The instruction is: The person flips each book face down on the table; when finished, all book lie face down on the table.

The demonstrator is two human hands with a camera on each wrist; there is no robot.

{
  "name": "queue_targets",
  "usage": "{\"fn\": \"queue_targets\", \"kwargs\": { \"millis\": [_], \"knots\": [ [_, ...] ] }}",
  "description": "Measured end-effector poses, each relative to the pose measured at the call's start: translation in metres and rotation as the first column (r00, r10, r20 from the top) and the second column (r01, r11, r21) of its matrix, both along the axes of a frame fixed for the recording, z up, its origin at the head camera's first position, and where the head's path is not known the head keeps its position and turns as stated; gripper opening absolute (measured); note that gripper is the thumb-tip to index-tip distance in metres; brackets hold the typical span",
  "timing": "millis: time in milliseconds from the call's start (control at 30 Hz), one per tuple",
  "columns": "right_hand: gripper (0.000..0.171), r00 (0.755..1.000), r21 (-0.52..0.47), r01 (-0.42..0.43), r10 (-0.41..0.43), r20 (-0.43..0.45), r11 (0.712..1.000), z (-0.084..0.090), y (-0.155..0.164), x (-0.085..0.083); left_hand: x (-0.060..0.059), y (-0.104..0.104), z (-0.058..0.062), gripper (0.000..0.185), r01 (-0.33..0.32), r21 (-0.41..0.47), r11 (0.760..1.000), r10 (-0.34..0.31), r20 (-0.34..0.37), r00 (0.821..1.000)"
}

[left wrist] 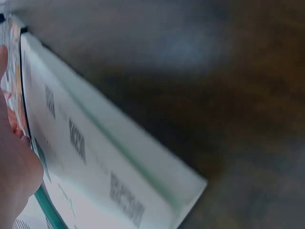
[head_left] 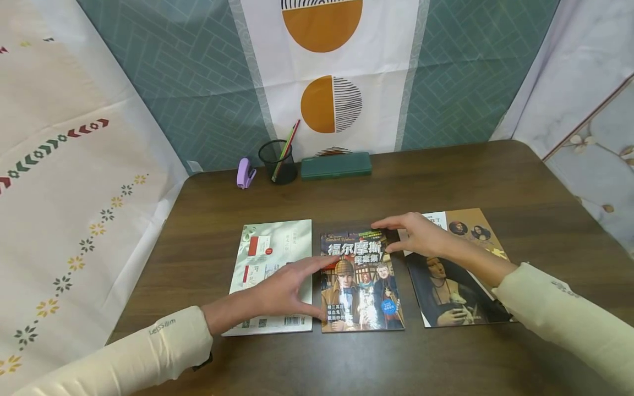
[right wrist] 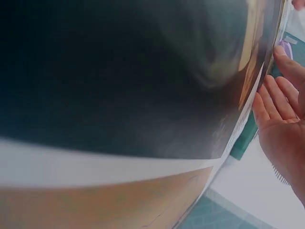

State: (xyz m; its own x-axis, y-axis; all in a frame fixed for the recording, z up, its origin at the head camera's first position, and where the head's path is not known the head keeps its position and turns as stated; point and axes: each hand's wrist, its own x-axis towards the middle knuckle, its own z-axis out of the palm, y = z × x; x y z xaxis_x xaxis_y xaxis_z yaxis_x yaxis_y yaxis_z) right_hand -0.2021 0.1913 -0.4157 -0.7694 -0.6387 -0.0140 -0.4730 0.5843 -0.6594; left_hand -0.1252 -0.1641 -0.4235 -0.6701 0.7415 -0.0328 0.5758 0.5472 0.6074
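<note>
Three books lie side by side on the brown table (head_left: 495, 181): a pale green one (head_left: 272, 242) at left, a colourful detective-cover book (head_left: 361, 291) in the middle, and an art book (head_left: 455, 297) with a dark portrait at right. My left hand (head_left: 317, 286) lies over the green book, straight fingers and thumb touching the middle book's left edge. My right hand (head_left: 388, 236) spans the middle book's top right corner, fingers extended. The left wrist view shows the green book (left wrist: 95, 157) beside my palm (left wrist: 14, 181). The right wrist view is filled by the art book's cover (right wrist: 119, 71), with my fingers (right wrist: 281, 105) beyond.
At the table's back edge stand a purple stapler (head_left: 245, 173), a black mesh pen cup (head_left: 277, 162) with pencils, and a green pencil case (head_left: 337, 165). Patterned cloths hang behind and at both sides.
</note>
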Motion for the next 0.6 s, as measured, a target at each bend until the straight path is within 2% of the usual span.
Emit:
{"fn": "queue_targets", "kwargs": {
  "millis": [133, 333, 467, 600],
  "knots": [
    [0.065, 1.0, 0.015, 0.001, -0.001, 0.01, 1.0, 0.0, 0.003, 0.001, 0.006, 0.003, -0.002, 0.114, 0.064, -0.022, 0.998, -0.064, -0.018, 0.998],
    [0.068, 1.0, 0.048, -0.004, 0.003, 0.013, 0.999, 0.0, 0.002, 0.002, 0.012, 0.003, -0.005, 0.122, 0.141, -0.056, 0.988, -0.147, -0.118, 0.982],
    [0.067, 1.0, 0.062, -0.013, 0.012, 0.008, 0.998, 0.0, 0.002, 0.0, 0.014, 0.003, -0.007, 0.126, 0.16, -0.084, 0.984, -0.173, -0.172, 0.97],
    [0.067, 1.0, 0.07, -0.021, 0.021, -0.001, 0.997, 0.0, 0.001, -0.002, 0.015, 0.003, -0.008, 0.126, 0.157, -0.096, 0.983, -0.173, -0.187, 0.967]
  ]
}}
